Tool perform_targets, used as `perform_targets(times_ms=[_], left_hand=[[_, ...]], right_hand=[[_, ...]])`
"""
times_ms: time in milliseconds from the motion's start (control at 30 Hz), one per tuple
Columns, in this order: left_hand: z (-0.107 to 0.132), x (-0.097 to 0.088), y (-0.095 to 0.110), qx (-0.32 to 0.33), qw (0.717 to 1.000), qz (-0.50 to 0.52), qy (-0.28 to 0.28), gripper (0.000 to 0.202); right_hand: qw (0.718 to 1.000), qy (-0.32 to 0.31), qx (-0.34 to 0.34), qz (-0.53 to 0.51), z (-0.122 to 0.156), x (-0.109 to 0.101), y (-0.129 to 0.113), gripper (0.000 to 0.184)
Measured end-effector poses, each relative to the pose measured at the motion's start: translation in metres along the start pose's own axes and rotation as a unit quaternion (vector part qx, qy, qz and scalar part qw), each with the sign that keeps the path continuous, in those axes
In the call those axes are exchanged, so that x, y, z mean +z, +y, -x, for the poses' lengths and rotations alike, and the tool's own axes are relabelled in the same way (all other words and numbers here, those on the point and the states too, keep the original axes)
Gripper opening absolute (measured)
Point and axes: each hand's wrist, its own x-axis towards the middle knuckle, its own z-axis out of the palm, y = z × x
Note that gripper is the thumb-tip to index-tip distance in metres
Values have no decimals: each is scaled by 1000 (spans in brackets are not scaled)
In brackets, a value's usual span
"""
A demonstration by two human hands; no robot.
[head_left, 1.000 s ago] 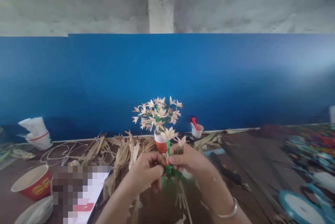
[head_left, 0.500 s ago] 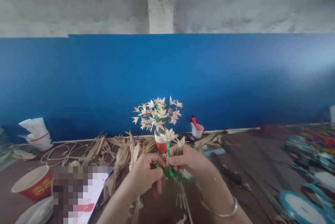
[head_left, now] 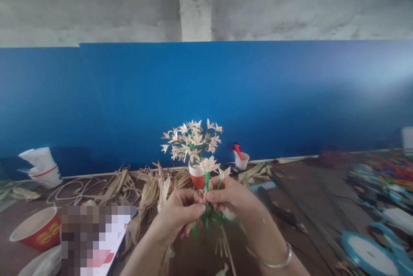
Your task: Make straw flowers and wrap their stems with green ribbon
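Observation:
My left hand (head_left: 179, 215) and my right hand (head_left: 232, 198) meet in front of me, both pinched on the green-wrapped stem (head_left: 207, 190) of a small cream husk flower (head_left: 208, 164). A second small flower (head_left: 223, 173) rises beside it from my right fingers. Green tape strands hang below my hands. Behind them a red and white cup (head_left: 197, 175) holds a bunch of finished husk flowers (head_left: 192, 139). A silver bangle (head_left: 274, 260) circles my right wrist.
Dried corn husks (head_left: 142, 185) lie along the brown table's back edge by the blue wall. At the left are a red paper bowl (head_left: 34, 228), crumpled cups (head_left: 41, 165) and a white cord. A small cup (head_left: 241, 160) with a red tool stands behind. Teal ribbon spools (head_left: 368, 254) lie at the right.
My hands have stayed together on the stem, with the left fingers shifting slightly around the green wrap. The view has drifted a little to the right.

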Motion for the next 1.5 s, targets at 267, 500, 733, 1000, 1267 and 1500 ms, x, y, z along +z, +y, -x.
perform_targets(times_ms=[267,500,733,1000,1267,1500], left_hand=[[-3,3,7,8,987,-126,101,19],[-3,-3,2,-4,1000,15,17,26],[-2,2,6,-4,997,-63,40,23],[-2,8,10,42,966,-213,142,19],[-3,6,7,-3,981,-148,128,19],[-8,2,10,47,979,-59,192,16]], right_hand=[[996,67,-12,63,-6,7,0,31],[999,45,-2,27,-7,0,6,32],[998,34,-7,49,-5,8,-1,31],[982,116,-11,146,-6,11,-2,25],[980,122,0,157,-4,14,-7,23],[998,60,-5,-33,2,-5,-8,31]])
